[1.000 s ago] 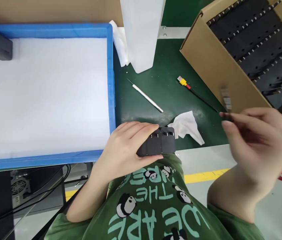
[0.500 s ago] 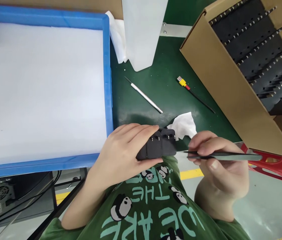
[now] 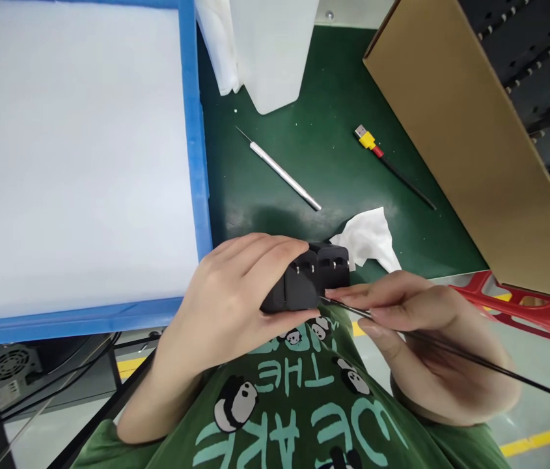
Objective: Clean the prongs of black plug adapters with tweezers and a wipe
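My left hand (image 3: 228,296) is closed around several black plug adapters (image 3: 301,286) held side by side in a row, with small metal prongs showing on their faces. Between the fingers of my right hand (image 3: 431,332) is a pair of dark tweezers (image 3: 450,348), its long arms trailing out to the right. The tip meets the lower edge of the row, close to where two adapters join. My right fingertips are close against the end adapter. My palm hides part of the row on the left.
On the green table lie a silver needle-tipped tool (image 3: 284,174), a short USB cable (image 3: 396,169) and a crumpled white cloth (image 3: 367,238). A blue-rimmed tray (image 3: 194,150) stands left, a white container (image 3: 275,52) at the back, a cardboard box (image 3: 470,143) of black adapters right. A red stool (image 3: 523,312) is below.
My right hand has brought the tweezers left to the adapters and turned them, so the rear end now points down to the right. The end adapter now sits slightly higher than its neighbour. The view has shifted.
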The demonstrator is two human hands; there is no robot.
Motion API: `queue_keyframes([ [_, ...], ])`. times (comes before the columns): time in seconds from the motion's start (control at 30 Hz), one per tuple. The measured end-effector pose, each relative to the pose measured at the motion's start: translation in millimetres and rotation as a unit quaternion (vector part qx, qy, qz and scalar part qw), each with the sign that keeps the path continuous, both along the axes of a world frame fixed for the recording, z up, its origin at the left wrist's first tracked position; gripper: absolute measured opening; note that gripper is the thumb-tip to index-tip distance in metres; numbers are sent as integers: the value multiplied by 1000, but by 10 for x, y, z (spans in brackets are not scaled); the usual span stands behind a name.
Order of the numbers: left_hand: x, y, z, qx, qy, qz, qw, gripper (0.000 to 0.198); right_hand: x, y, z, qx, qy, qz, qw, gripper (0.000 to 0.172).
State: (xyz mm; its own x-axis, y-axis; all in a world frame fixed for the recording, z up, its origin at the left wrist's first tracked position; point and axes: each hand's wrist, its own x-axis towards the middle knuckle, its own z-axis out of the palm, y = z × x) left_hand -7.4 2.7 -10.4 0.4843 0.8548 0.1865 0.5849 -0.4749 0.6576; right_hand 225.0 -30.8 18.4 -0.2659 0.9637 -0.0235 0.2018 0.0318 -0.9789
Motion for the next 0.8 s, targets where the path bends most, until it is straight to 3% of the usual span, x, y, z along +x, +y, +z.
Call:
queue_keyframes([
  [0.1, 7, 0, 10, -2, 0, 2, 1000, 51, 40, 72, 28, 28, -22, 80, 996, 43],
  [0.3, 10, 6, 32, -11, 1, 1, 1000, 48, 13, 129, 40, 63, -62, 71, 994, 30],
  [0.8, 7, 4, 29, -14, 5, 3, 1000, 48, 9, 89, 24, 33, -45, 51, 997, 28],
])
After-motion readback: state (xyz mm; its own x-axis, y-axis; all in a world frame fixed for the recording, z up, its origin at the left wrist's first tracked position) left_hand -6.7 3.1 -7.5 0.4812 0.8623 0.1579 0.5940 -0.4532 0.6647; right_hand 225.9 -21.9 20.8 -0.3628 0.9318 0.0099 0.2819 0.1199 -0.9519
